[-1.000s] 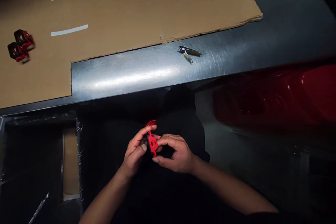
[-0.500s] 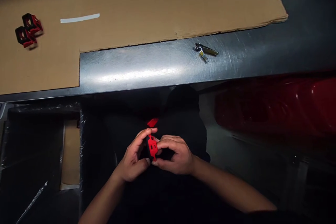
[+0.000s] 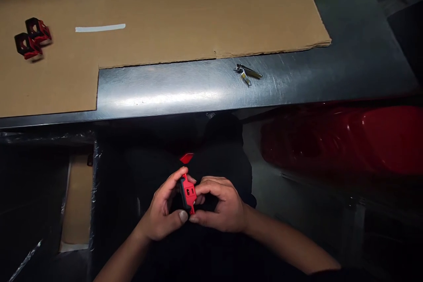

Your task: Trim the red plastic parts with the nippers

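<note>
Between my two hands, below the table edge, is a small red and black plastic part (image 3: 189, 192) with two small slots in its red face. My left hand (image 3: 167, 207) grips its black side, index finger at the top and thumb near the bottom. On the red side, my right hand (image 3: 218, 200) pinches it, thumb at the lower end and fingers partly hidden behind it. Two similar red and black parts (image 3: 33, 39) sit together on the cardboard at the upper left. A nail clipper (image 3: 247, 73) lies unfolded on the metal.
Cardboard (image 3: 185, 13) with two white tape strips (image 3: 101, 28) covers much of the metal table (image 3: 148, 90). A black-lined bin (image 3: 33, 194) stands at lower left. At right is a glossy red object (image 3: 390, 141). A small red piece (image 3: 187, 157) shows beyond my hands.
The view has shifted slightly, so the table's right edge now shows. Both hands keep hold of the red and black part, which has turned a little, showing more of its slotted face.
</note>
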A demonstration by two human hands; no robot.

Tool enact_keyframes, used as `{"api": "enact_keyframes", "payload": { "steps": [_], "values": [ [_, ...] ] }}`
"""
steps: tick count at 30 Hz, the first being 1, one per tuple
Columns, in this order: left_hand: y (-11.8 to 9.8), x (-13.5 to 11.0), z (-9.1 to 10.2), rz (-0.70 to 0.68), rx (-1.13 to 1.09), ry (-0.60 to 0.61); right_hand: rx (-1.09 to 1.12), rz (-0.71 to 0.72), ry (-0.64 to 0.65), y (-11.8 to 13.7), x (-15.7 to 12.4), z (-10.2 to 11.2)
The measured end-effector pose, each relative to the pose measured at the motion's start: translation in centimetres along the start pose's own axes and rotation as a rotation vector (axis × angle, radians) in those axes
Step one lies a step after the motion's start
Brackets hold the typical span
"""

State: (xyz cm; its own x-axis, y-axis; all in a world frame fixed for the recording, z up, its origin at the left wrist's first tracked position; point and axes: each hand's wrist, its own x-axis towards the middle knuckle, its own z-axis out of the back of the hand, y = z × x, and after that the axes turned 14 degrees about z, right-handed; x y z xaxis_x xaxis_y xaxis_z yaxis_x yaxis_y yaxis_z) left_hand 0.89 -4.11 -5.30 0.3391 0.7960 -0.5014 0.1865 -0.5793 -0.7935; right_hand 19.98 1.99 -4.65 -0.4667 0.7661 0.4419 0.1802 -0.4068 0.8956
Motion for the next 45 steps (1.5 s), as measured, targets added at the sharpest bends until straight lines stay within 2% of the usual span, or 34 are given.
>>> {"api": "enact_keyframes", "payload": {
  "steps": [5, 9, 12, 14, 19, 22, 26, 30, 35, 39, 45],
  "values": [
    [-0.3, -0.2, -0.2, -0.050, 0.051, -0.006, -0.040, 0.036, 0.036, 0.1, -0.1, 0.0],
    [-0.2, -0.4, -0.1, -0.076, 0.122, -0.031, -0.056, 0.013, 0.077, 0.4, -0.2, 0.2],
    [-0.2, -0.4, 0.0, -0.120, 0.177, -0.071, 0.025, -0.095, 0.135, 0.8, -0.1, 0.7],
    [-0.3, -0.4, -0.1, -0.151, 0.223, -0.085, 0.170, -0.209, 0.167, 1.0, 0.0, 1.0],
    [-1.0, -0.5, -0.6, -0.219, 0.410, -0.102, 0.502, -0.461, 0.140, 1.3, 0.4, 1.4],
    [-1.1, -0.8, -0.8, -0.239, 0.473, -0.131, 0.537, -0.524, 0.128, 1.3, 0.4, 1.2],
    [-0.7, -1.0, -0.9, -0.215, 0.502, -0.146, 0.465, -0.554, 0.087, 1.1, -0.2, 0.6],
    [-0.3, -1.2, -0.9, -0.172, 0.449, -0.138, 0.342, -0.485, 0.051, 1.1, -0.6, 0.4],
    [-0.6, -1.2, -0.7, -0.011, 0.363, -0.220, 0.110, -0.252, 0.054, 1.2, -0.8, 0.5],
    [-1.7, -1.5, -0.9, 0.128, 0.422, -0.247, 0.032, -0.085, 0.061, 1.0, -0.9, 0.3],
    [-2.4, -1.9, -1.7, 0.131, 0.534, -0.277, -0.040, 0.039, 0.075, 0.8, -0.8, 0.1]
  ]
}}
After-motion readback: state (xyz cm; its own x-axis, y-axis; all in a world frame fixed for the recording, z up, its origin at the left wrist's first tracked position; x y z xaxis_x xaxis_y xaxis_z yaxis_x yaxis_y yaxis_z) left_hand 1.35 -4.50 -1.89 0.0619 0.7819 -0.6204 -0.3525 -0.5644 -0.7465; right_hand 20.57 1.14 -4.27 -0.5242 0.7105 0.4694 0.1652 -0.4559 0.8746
